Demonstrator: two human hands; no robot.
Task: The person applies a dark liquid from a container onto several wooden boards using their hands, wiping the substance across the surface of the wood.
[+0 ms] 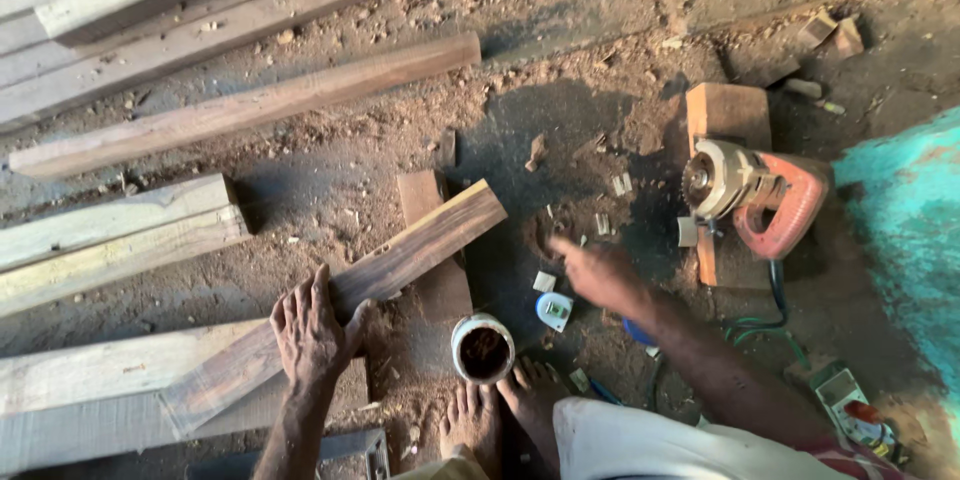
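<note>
On the sawdusty floor (600,0), I'm pressing my left hand (308,330), fingers flat, on a plank (350,285); my right hand (598,275), empty, fingers loosely open and blurred, is reaching beside the saw (755,195), whose cord could snag it.

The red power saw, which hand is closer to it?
Right. The right hand reaches out over the floor just left of the red power saw, not touching it. The left hand presses a dark plank, farther away.

The right hand (597,273) is blurred; planks (90,90) at nine o'clock run off the edge; a small box (848,405) at five o'clock is cut off.
</note>
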